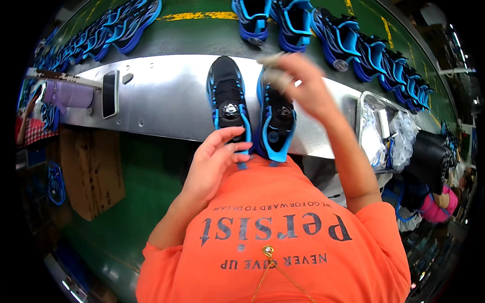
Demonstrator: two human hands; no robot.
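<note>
Two black and blue shoes stand side by side on a metal shelf (161, 101) in front of me. My left hand (214, 156) rests with spread fingers on the heel of the left shoe (227, 98). My right hand (298, 83) hovers above the right shoe (277, 126), fingers pinched together and blurred; whether they hold anything small I cannot tell.
A green conveyor belt (202, 35) behind the shelf carries rows of similar blue shoes (364, 48). A phone (109, 93) lies on the shelf at left. A metal bin (371, 98) with plastic bags stands at right. A cardboard sheet (93, 171) lies lower left.
</note>
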